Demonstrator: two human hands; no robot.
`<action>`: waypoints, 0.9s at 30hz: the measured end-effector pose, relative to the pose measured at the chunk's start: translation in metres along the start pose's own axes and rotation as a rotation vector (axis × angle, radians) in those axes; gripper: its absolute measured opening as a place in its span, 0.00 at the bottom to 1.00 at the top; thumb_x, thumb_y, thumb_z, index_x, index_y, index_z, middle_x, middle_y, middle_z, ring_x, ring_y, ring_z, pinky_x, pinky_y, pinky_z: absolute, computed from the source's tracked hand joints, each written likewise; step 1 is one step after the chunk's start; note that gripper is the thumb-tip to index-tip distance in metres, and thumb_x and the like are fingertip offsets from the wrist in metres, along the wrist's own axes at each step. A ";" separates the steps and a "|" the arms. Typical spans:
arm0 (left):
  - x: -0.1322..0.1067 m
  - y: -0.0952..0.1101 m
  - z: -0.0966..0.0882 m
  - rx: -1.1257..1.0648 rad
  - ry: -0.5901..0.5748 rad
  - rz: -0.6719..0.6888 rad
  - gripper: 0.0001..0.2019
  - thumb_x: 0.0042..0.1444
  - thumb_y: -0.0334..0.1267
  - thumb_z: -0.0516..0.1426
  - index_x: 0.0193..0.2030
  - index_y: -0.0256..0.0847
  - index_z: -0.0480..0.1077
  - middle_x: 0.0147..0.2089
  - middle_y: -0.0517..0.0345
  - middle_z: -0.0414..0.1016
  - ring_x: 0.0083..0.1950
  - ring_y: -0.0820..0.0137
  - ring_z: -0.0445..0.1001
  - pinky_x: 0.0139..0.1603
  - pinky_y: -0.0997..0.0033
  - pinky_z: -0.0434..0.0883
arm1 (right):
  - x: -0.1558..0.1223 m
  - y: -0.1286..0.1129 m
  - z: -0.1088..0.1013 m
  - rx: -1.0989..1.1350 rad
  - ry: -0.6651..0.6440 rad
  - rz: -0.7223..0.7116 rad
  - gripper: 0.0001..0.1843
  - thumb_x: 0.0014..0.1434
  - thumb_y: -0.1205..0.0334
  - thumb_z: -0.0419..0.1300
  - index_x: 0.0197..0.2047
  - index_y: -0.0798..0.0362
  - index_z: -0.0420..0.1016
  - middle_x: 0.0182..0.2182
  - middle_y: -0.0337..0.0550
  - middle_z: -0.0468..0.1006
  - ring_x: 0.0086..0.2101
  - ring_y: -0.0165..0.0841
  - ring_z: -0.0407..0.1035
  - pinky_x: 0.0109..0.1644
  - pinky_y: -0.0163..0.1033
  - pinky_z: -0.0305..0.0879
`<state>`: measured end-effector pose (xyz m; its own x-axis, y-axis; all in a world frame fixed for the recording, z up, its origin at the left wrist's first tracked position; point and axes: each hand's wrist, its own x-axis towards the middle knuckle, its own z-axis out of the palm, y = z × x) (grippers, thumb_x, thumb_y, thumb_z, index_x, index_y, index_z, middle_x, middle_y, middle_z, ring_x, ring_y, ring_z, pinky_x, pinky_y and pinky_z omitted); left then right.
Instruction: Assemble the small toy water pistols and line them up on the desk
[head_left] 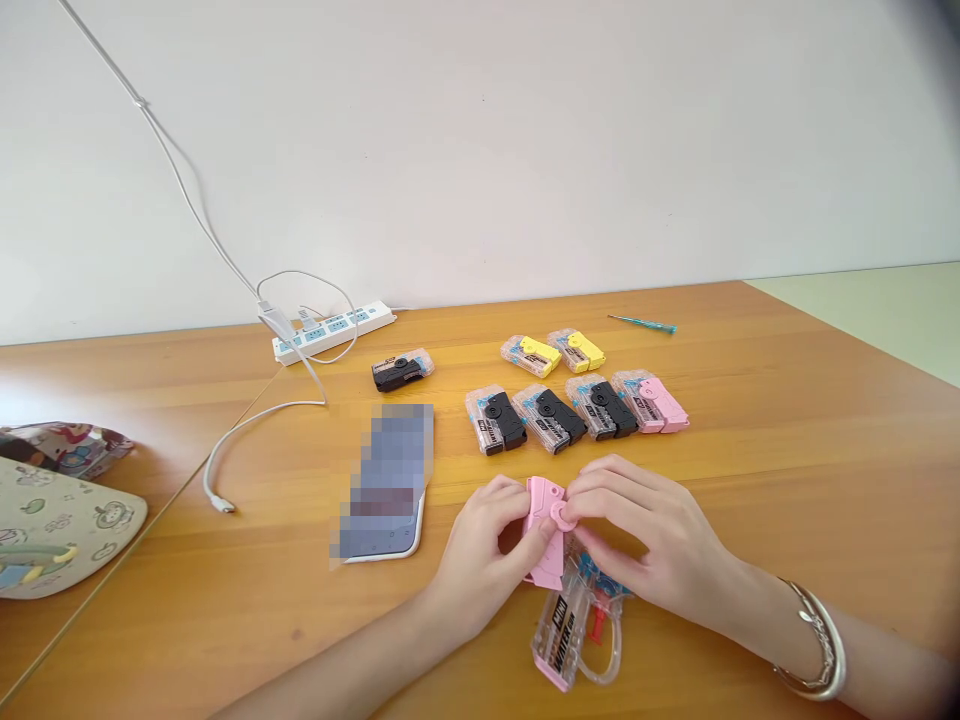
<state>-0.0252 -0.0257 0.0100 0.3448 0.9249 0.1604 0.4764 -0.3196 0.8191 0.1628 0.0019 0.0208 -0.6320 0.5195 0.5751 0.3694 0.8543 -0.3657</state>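
My left hand and my right hand both grip a pink plastic toy pistol upright on the wooden table. My right fingers press on its round pink knob. Below my hands lies a clear plastic case with a small red part and blue bits, partly hidden by my right hand. Farther out stand several packaged black toys, a packaged pink toy and a pair of packaged yellow toys.
A phone with a blurred screen lies left of my hands, and a packaged black toy lies beyond it. A white power strip with a white cable sits at the wall. A teal screwdriver lies far right. A patterned mat sits far left.
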 end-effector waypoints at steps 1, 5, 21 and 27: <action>0.000 0.000 0.000 -0.011 -0.001 -0.007 0.15 0.63 0.40 0.47 0.29 0.39 0.70 0.29 0.56 0.71 0.35 0.66 0.64 0.38 0.68 0.62 | 0.000 0.000 0.000 0.002 -0.010 -0.009 0.08 0.60 0.71 0.53 0.39 0.50 0.70 0.31 0.39 0.77 0.33 0.32 0.68 0.35 0.37 0.67; 0.000 0.002 0.000 -0.032 0.013 -0.022 0.14 0.62 0.39 0.49 0.29 0.39 0.71 0.30 0.56 0.72 0.36 0.66 0.65 0.39 0.68 0.63 | -0.001 0.000 0.000 0.063 -0.029 0.007 0.07 0.60 0.70 0.55 0.40 0.50 0.70 0.32 0.39 0.77 0.34 0.31 0.67 0.35 0.37 0.66; -0.007 0.002 0.007 0.070 0.141 0.171 0.05 0.51 0.34 0.57 0.26 0.41 0.71 0.32 0.56 0.76 0.35 0.66 0.66 0.39 0.65 0.64 | -0.007 -0.011 0.003 0.213 -0.155 0.277 0.11 0.63 0.63 0.52 0.28 0.50 0.61 0.24 0.33 0.67 0.28 0.29 0.61 0.48 0.45 0.58; -0.007 0.001 0.006 0.079 0.126 0.181 0.06 0.52 0.35 0.57 0.26 0.41 0.72 0.33 0.56 0.77 0.35 0.65 0.66 0.38 0.65 0.63 | -0.009 -0.012 0.006 0.231 -0.156 0.295 0.13 0.64 0.61 0.50 0.27 0.50 0.59 0.24 0.34 0.66 0.28 0.30 0.61 0.44 0.41 0.59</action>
<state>-0.0223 -0.0341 0.0065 0.3292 0.8676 0.3726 0.4790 -0.4935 0.7260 0.1600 -0.0133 0.0155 -0.6241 0.7174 0.3097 0.3985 0.6331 -0.6635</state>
